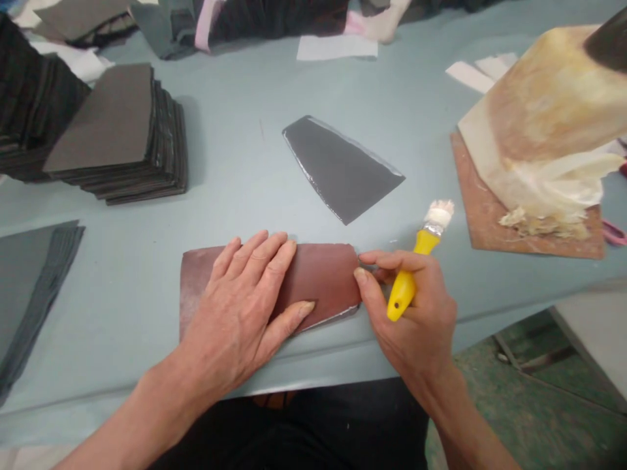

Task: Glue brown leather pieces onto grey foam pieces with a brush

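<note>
A reddish-brown leather-like piece (321, 277) lies flat at the table's front edge, with a white wet line along its lower right edge. My left hand (249, 300) rests on it, fingers stretched out flat. At the piece's right end, the thumb and forefinger of my right hand (416, 300) touch its edge. That hand also holds a yellow-handled glue brush (405, 287), its whitish bristles pointing up and away. Beyond my hands lies a dark grey piece (343, 170) with shiny white strips along two edges.
Stacks of dark sheets (122, 137) stand at the left, with fanned grey pieces (39, 281) nearer me. At right, a glue-crusted container (548, 98) sits on a brown board (467, 196). White scraps (337, 47) and another person's hand (386, 19) are at the back.
</note>
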